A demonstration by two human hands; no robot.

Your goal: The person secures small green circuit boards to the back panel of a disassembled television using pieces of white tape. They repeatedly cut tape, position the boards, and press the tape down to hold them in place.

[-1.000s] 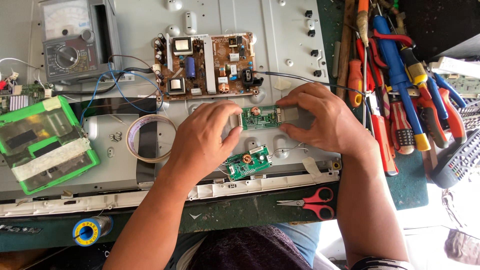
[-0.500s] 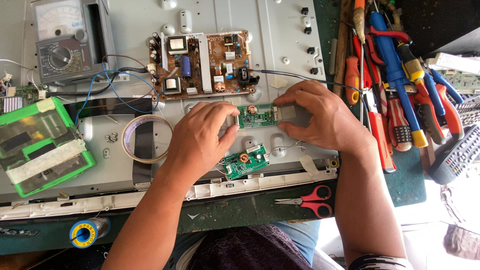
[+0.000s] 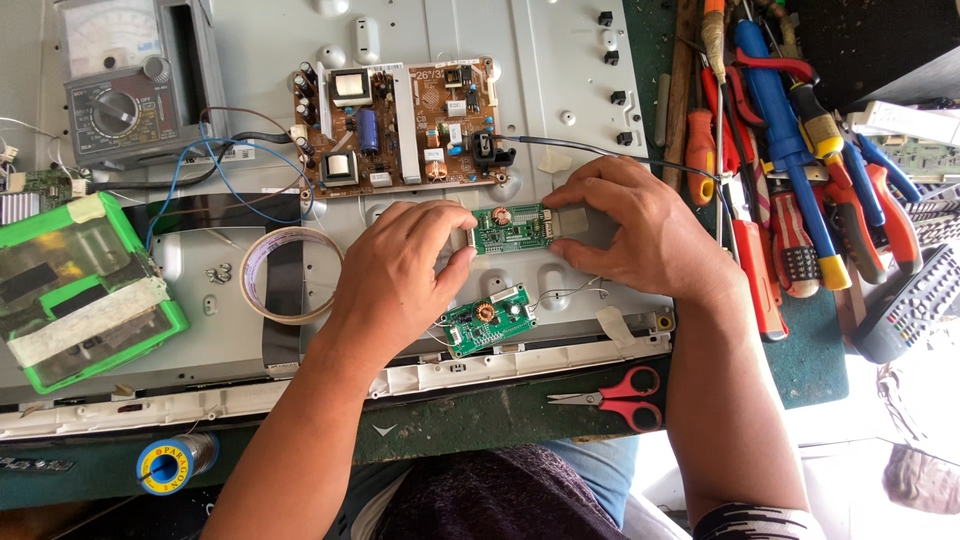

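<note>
multimeter [image 3: 125,85] top cut off, small green board's [image 3: 512,229] ends under fingers

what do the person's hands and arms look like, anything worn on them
Both hands, left hand and right hand, are bare: no gloves, rings or watch visible. The forearms are uncovered up to the frame's lower edge, where a dark sleeve cuff with pale stripes shows on the right arm.

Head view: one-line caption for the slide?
Both hands, left and right, hold a small green circuit board over a metal panel.

Bare forearms, no rings, dark patterned cuff (striped, at right wrist) [image 3: 750,522], maroon garment [image 3: 500,500], blue trousers
</note>
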